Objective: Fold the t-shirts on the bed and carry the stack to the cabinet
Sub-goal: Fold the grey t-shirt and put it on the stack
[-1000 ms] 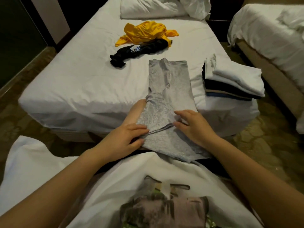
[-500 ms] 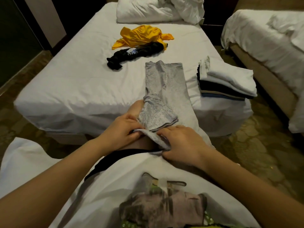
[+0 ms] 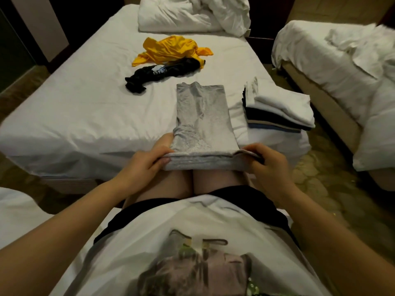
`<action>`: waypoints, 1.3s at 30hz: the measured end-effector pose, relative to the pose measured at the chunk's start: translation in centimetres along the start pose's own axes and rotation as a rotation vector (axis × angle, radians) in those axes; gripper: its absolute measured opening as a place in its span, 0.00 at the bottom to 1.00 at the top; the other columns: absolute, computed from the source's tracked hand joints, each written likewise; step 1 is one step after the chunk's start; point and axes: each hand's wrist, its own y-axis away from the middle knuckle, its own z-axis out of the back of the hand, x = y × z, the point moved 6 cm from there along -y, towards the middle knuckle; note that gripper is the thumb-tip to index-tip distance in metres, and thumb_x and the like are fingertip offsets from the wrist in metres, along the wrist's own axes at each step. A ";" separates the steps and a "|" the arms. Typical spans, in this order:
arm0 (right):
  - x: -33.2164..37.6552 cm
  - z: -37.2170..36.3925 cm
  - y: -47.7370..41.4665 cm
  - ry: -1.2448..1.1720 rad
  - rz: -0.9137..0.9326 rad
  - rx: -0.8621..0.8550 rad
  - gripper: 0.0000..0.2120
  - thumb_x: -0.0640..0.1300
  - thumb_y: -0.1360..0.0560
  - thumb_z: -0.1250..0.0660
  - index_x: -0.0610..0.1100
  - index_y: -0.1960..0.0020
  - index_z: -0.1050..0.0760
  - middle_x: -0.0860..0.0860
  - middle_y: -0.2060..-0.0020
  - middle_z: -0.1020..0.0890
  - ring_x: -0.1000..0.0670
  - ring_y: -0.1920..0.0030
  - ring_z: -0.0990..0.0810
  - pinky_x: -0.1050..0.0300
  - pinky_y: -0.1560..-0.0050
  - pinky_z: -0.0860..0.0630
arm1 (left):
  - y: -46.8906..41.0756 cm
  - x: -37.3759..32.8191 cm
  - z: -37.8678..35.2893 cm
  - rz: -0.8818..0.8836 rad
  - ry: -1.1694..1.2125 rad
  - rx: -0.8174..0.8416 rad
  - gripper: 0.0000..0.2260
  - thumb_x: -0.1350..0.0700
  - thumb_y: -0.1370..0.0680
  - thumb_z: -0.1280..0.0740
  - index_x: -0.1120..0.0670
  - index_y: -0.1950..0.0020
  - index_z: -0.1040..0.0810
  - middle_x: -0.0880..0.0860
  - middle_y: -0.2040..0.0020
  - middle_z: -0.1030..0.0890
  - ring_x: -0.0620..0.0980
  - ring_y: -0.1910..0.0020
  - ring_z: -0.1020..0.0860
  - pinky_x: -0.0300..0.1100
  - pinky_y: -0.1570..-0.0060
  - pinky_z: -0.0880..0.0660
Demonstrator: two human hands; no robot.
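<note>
bed (image 3: 85,116): white sheet, ahead of the left hand (image 3: 141,167) | pillows (image 3: 192,16): rumpled white heap at its far end | second bed (image 3: 320,60): white bedding, off to the right of the right hand (image 3: 271,167) | floor (image 3: 316,184): patterned yellow-brown, between the beds | pale panel (image 3: 40,24): on a dark wall (image 3: 94,13), far left of the left hand | light: dim, warm

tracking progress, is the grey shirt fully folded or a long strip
Partly folded: grey shirt is a long narrow strip, near end held by left hand and right hand.
</note>
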 end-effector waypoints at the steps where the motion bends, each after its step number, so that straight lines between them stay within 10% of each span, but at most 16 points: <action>1: 0.2 0.1 -0.3 -0.089 -0.008 -0.043 0.09 0.38 0.28 0.35 0.53 0.56 0.23 0.58 0.63 0.20 0.65 0.62 0.24 0.68 0.62 0.30 | -0.3 -0.2 0.2 0.009 0.044 -0.023 0.09 0.46 0.26 0.41 0.36 0.49 0.25 0.44 0.58 0.21 0.39 0.58 0.24 0.23 0.60 0.33; 5: 1.0 0.7 -2.3 -0.139 0.015 -0.171 0.06 0.40 0.25 0.35 0.51 0.54 0.27 0.60 0.64 0.23 0.63 0.65 0.25 0.70 0.66 0.32 | -1.5 -1.2 1.5 0.007 0.192 -0.094 0.14 0.51 0.25 0.41 0.30 0.56 0.26 0.32 0.60 0.22 0.30 0.59 0.26 0.25 0.59 0.33; 14: 1.6 -0.7 -4.9 0.137 0.009 0.348 0.13 0.41 0.26 0.32 0.59 0.57 0.30 0.52 0.67 0.20 0.51 0.65 0.23 0.53 0.60 0.26 | -2.3 -1.0 3.0 0.001 0.246 -0.046 0.11 0.40 0.28 0.42 0.41 0.54 0.24 0.49 0.56 0.19 0.48 0.54 0.21 0.46 0.52 0.27; 18: 1.7 0.7 -6.1 0.025 0.013 0.284 0.14 0.41 0.26 0.32 0.60 0.55 0.30 0.51 0.68 0.21 0.56 0.68 0.25 0.63 0.65 0.30 | -2.9 0.0 2.9 0.047 0.216 0.009 0.13 0.39 0.28 0.41 0.43 0.52 0.23 0.50 0.57 0.18 0.54 0.53 0.20 0.56 0.49 0.26; 24: 0.2 0.8 -10.4 -0.036 -0.015 0.255 0.24 0.32 0.29 0.32 0.63 0.51 0.31 0.54 0.60 0.22 0.56 0.64 0.26 0.67 0.63 0.28 | -6.6 0.6 3.0 0.163 0.437 0.053 0.07 0.49 0.25 0.39 0.41 0.55 0.20 0.44 0.58 0.19 0.40 0.57 0.23 0.35 0.55 0.28; 33: -5.9 -0.3 -22.7 -0.336 -0.259 0.009 0.14 0.40 0.27 0.30 0.52 0.46 0.27 0.50 0.59 0.20 0.52 0.58 0.21 0.61 0.58 0.22 | -18.3 6.7 1.6 0.574 0.830 0.108 0.10 0.56 0.20 0.42 0.54 0.51 0.21 0.51 0.59 0.19 0.45 0.62 0.22 0.35 0.68 0.25; 39: -12.3 -4.4 -35.6 -0.343 -0.377 -0.090 0.09 0.42 0.26 0.31 0.50 0.47 0.26 0.50 0.56 0.20 0.51 0.54 0.21 0.59 0.53 0.22 | -29.8 13.9 -0.3 0.736 0.988 0.005 0.10 0.55 0.20 0.40 0.55 0.47 0.20 0.56 0.48 0.19 0.51 0.51 0.21 0.42 0.53 0.24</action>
